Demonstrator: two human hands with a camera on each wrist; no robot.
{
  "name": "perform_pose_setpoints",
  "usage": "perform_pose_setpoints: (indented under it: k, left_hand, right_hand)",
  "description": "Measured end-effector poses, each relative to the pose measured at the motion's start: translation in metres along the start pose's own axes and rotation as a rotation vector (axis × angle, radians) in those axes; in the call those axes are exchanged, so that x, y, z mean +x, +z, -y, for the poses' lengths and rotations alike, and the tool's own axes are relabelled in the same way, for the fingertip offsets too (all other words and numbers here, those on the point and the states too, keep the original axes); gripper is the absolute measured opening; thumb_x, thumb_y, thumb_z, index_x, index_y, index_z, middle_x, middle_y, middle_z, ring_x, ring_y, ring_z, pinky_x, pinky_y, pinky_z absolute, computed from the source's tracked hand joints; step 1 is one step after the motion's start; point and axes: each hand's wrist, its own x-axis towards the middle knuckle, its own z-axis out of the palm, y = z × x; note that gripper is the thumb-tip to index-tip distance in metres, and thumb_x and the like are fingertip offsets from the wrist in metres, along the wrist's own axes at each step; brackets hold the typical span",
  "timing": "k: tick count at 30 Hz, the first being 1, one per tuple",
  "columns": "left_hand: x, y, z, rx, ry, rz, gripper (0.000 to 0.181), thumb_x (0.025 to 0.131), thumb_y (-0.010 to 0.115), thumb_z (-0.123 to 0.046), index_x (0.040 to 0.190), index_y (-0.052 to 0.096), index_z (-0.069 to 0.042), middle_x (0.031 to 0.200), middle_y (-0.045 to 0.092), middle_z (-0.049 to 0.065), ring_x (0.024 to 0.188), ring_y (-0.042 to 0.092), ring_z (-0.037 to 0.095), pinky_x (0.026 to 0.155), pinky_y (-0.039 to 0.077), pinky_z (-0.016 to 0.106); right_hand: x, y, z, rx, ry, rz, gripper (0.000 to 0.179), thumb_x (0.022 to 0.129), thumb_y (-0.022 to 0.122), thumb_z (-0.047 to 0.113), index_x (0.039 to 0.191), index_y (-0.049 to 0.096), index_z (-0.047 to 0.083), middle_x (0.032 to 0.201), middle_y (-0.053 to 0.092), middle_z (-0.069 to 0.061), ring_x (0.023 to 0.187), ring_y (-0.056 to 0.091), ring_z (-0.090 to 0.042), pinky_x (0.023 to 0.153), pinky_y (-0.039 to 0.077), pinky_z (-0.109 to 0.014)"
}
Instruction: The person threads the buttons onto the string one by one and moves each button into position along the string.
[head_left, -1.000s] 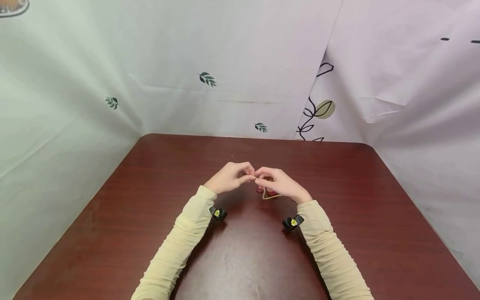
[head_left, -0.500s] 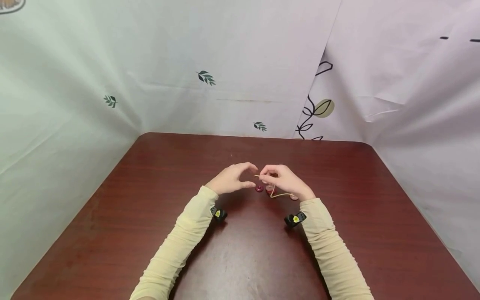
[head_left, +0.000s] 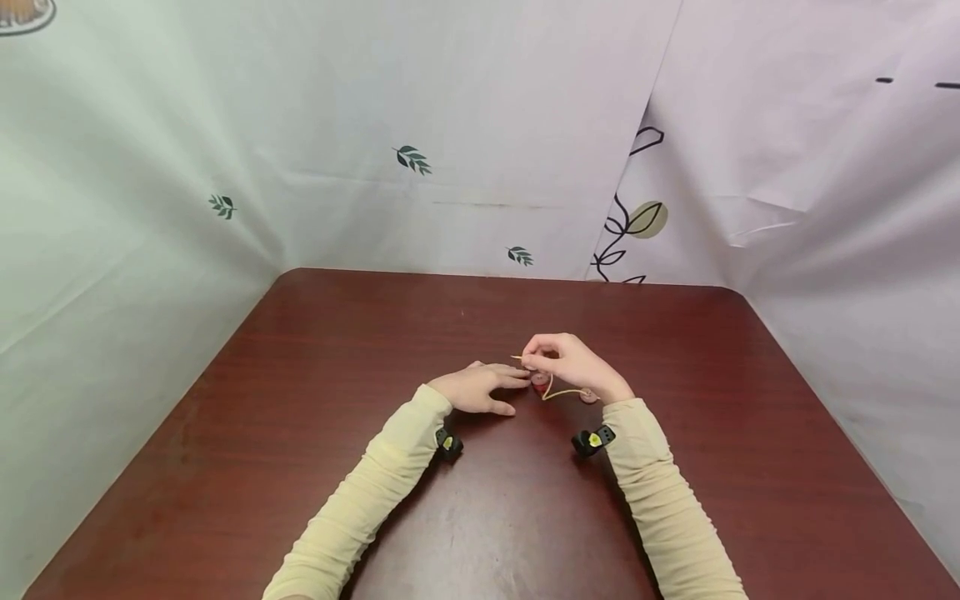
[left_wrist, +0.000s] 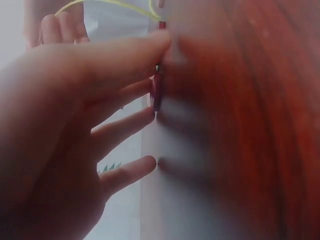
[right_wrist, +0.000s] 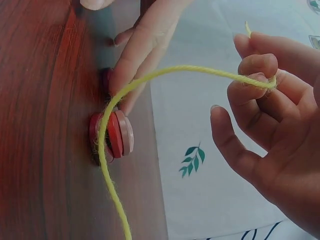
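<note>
My right hand (head_left: 573, 365) pinches a yellow string (right_wrist: 175, 69) near one end, above the table; the short tip sticks out past its fingertips. From there the string droops and runs to a pink button (head_left: 588, 396) lying by the right wrist. A small stack of red and pink buttons (right_wrist: 117, 134) sits between the hands, behind the string in the right wrist view. With fingers extended, my left hand (head_left: 480, 388) reaches low over the table. Its fingertips touch a dark red button (left_wrist: 156, 92), which the hand hides in the head view.
The dark reddish-brown table (head_left: 480, 517) extends widely around both hands. White cloth (head_left: 480, 108) with leaf prints hangs behind it and along both sides. Black cameras (head_left: 592, 440) are strapped to both wrists.
My left hand has let go of the string's tip and lowered to the dark red button on the table. Still pinching the string, my right hand has drawn slightly right.
</note>
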Motion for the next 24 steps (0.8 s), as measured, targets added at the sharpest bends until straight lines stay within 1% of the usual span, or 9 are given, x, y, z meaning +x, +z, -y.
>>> perform_pose_setpoints:
  k: [5, 7, 9, 12, 15, 17, 19, 22, 24]
  left_hand:
    - [0.0017, 0.0005, -0.0013, 0.025, -0.008, -0.038, 0.040, 0.092, 0.064, -0.018, 0.132, 0.060, -0.016, 0.144, 0.052, 0.001, 0.138, 0.042, 0.022, 0.099, 0.035, 0.043]
    - [0.0024, 0.0002, -0.0013, 0.022, -0.006, -0.066, 0.034, 0.090, 0.065, -0.012, 0.124, 0.066, -0.016, 0.137, 0.057, 0.003, 0.132, 0.047, 0.022, 0.096, 0.036, 0.042]
    - [0.0031, 0.0005, -0.0009, 0.020, 0.007, -0.089, 0.028, 0.089, 0.066, -0.008, 0.116, 0.069, -0.015, 0.127, 0.060, 0.004, 0.124, 0.052, 0.022, 0.096, 0.038, 0.040]
    - [0.0037, 0.0003, -0.0003, 0.002, 0.028, -0.112, 0.021, 0.088, 0.066, -0.005, 0.107, 0.070, -0.013, 0.114, 0.060, 0.005, 0.110, 0.057, 0.020, 0.096, 0.043, 0.035]
    - [0.0035, 0.0009, 0.0003, -0.022, 0.029, -0.116, 0.018, 0.088, 0.066, -0.005, 0.104, 0.070, -0.011, 0.106, 0.060, 0.004, 0.098, 0.058, 0.017, 0.091, 0.048, 0.030]
    - [0.0032, 0.0013, 0.0006, -0.039, 0.004, -0.111, 0.017, 0.088, 0.067, -0.007, 0.104, 0.070, -0.012, 0.104, 0.059, 0.003, 0.094, 0.058, 0.015, 0.087, 0.048, 0.028]
    - [0.0034, 0.0017, 0.0012, -0.058, -0.025, -0.108, 0.018, 0.087, 0.069, -0.009, 0.105, 0.070, -0.013, 0.103, 0.059, 0.003, 0.090, 0.059, 0.014, 0.083, 0.048, 0.026]
    - [0.0046, 0.0018, 0.0020, -0.090, -0.072, -0.103, 0.021, 0.085, 0.071, -0.012, 0.105, 0.069, -0.013, 0.099, 0.060, 0.003, 0.086, 0.059, 0.013, 0.078, 0.048, 0.024]
    - [0.0054, 0.0016, 0.0024, -0.101, -0.090, -0.101, 0.024, 0.083, 0.072, -0.013, 0.106, 0.068, -0.012, 0.097, 0.061, 0.003, 0.085, 0.059, 0.013, 0.077, 0.048, 0.023]
  right_hand:
    - [0.0009, 0.0003, -0.0014, 0.026, 0.017, 0.021, 0.015, 0.093, 0.063, 0.016, 0.096, 0.066, 0.002, 0.079, 0.066, -0.021, 0.075, 0.063, -0.034, 0.073, 0.051, -0.031]
    - [0.0009, 0.0002, -0.0018, 0.034, 0.020, 0.026, 0.016, 0.093, 0.064, 0.016, 0.096, 0.065, 0.000, 0.077, 0.064, -0.020, 0.074, 0.062, -0.033, 0.072, 0.051, -0.033]
    - [0.0010, 0.0004, -0.0028, 0.020, 0.018, 0.030, 0.017, 0.093, 0.064, 0.016, 0.097, 0.065, 0.000, 0.076, 0.064, -0.019, 0.074, 0.061, -0.032, 0.072, 0.050, -0.032]
    - [0.0009, 0.0001, -0.0023, 0.012, 0.018, 0.038, 0.019, 0.094, 0.063, 0.016, 0.097, 0.065, -0.002, 0.077, 0.063, -0.022, 0.075, 0.061, -0.036, 0.072, 0.050, -0.032]
    - [0.0010, 0.0011, -0.0015, 0.024, 0.030, 0.044, 0.020, 0.094, 0.062, 0.016, 0.098, 0.064, -0.003, 0.080, 0.064, -0.026, 0.078, 0.063, -0.040, 0.073, 0.053, -0.035]
    - [0.0014, 0.0021, -0.0016, 0.028, 0.035, 0.046, 0.020, 0.094, 0.062, 0.016, 0.099, 0.064, -0.003, 0.082, 0.065, -0.026, 0.080, 0.064, -0.040, 0.075, 0.054, -0.037]
    - [0.0013, 0.0032, -0.0016, 0.037, 0.042, 0.051, 0.020, 0.095, 0.061, 0.016, 0.099, 0.064, -0.004, 0.082, 0.063, -0.027, 0.079, 0.063, -0.040, 0.073, 0.054, -0.037]
    - [0.0012, 0.0045, -0.0029, 0.029, 0.047, 0.057, 0.020, 0.095, 0.061, 0.015, 0.098, 0.063, -0.004, 0.078, 0.060, -0.025, 0.075, 0.060, -0.040, 0.069, 0.050, -0.031]
    - [0.0009, 0.0047, -0.0040, 0.017, 0.048, 0.058, 0.019, 0.095, 0.061, 0.014, 0.097, 0.063, -0.005, 0.075, 0.058, -0.023, 0.073, 0.057, -0.039, 0.066, 0.046, -0.027]
